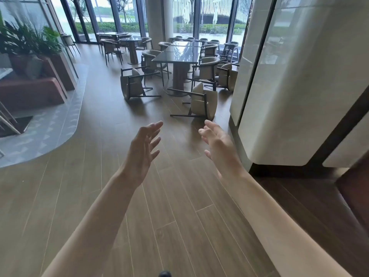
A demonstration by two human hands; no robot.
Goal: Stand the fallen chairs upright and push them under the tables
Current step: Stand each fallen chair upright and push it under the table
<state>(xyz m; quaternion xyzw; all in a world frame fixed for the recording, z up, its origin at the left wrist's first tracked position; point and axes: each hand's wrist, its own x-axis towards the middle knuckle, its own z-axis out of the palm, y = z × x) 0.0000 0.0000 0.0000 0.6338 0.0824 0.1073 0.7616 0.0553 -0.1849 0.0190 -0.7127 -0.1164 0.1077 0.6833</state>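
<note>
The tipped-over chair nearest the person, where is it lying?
The nearest fallen chair lies on its side on the wood floor, just beyond the right hand, between the dark table's pedestal and the white column.

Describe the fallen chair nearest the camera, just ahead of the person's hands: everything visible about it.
The nearest fallen chair is an armchair with beige upholstery on its curved back and seat cushion, set in a thin dark frame that looks like metal. It lies tipped over on the wood floor, its legs pointing left, roughly level with the floor, its padded back to the right. It sits at the near end of the long dark table, close to its pedestal base. No hand touches it.
</note>
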